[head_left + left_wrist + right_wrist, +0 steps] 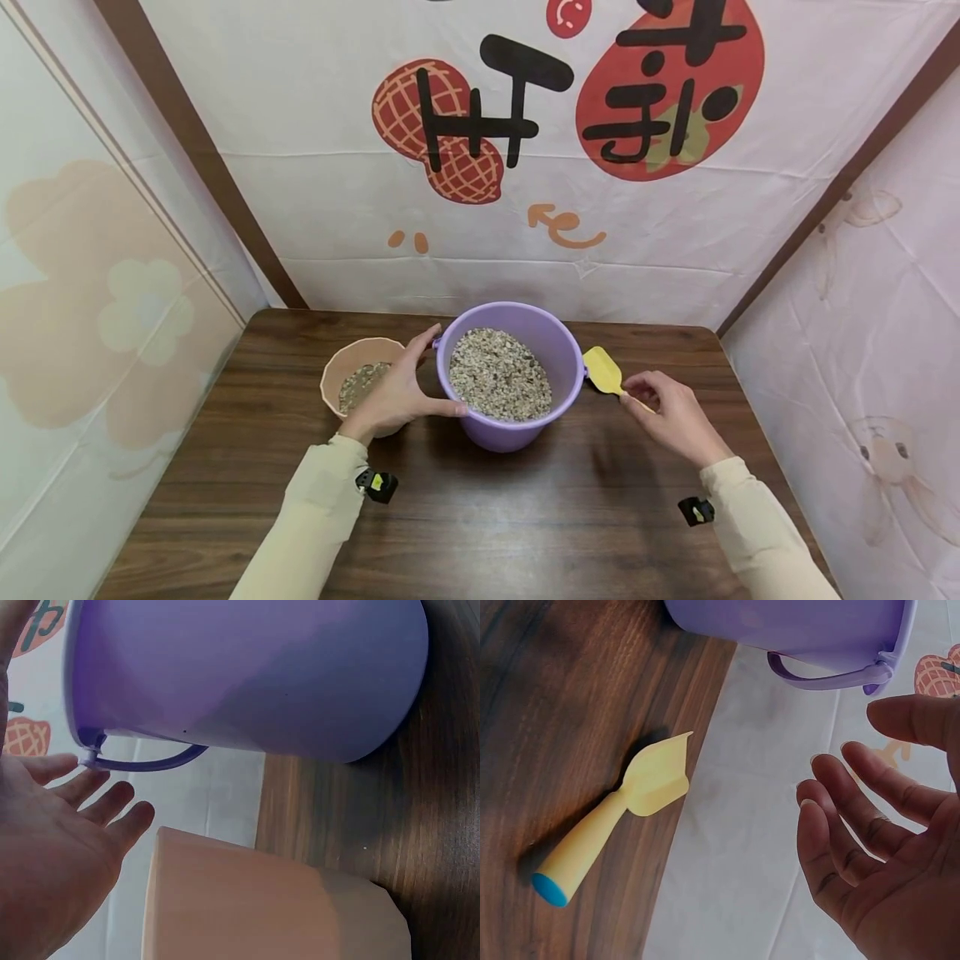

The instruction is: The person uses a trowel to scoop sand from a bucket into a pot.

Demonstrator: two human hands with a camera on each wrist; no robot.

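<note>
A purple bucket (501, 437) stands upright on the table, filled partway with small speckled pebbles or grit (501, 375). My left hand (401, 392) spreads along the bucket's left rim, the thumb over the near edge. In the left wrist view, its fingertips are right by the handle joint, and the handle (154, 761) hangs down. A yellow scoop (656, 780) with a blue handle end lies on the table right of the bucket. Above the scoop's handle hovers my right hand (877, 832), fingers loosely bent, nothing between them. Under my left wrist is a peach bowl (330, 379).
More of the pebbly material (363, 382) lies in the peach bowl, left of the bucket. The dark wooden table (487, 517) ends at the back against a white printed curtain (322, 208). Pale curtains hang on both sides.
</note>
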